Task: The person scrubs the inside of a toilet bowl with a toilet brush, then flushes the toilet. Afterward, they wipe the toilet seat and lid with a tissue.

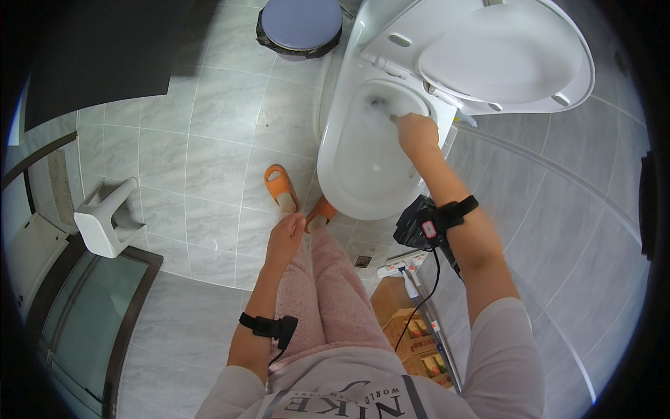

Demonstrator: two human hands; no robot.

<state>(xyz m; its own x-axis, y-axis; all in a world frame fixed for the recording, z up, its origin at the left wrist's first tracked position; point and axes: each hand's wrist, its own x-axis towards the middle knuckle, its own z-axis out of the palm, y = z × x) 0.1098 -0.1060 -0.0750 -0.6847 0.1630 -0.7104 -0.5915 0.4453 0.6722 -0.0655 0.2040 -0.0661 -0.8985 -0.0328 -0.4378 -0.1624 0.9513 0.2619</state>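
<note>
My right hand point(417, 133) reaches over the bowl of a white toilet point(345, 157), closed around the handle of a toilet brush point(393, 119). Only a short piece of the handle shows beyond my fingers; a dark, blurred part lies deeper in the bowl, near the drain. The toilet's seat and lid point(502, 55) are raised. In front of my pink trousers, over the orange slippers, my left hand point(287, 235) hangs with its fingers curled and nothing visible in it. Each forearm wears a black strap with a device and a cable.
A bin with a blue-grey lid point(302, 23) and black liner stands beside the toilet. A white plastic stool point(99, 230) is on the tiled floor to the left. Near my right leg are a long-handled floor squeegee point(405, 262) and a cardboard box point(390, 298). A glass-panelled door point(94, 304) is at lower left.
</note>
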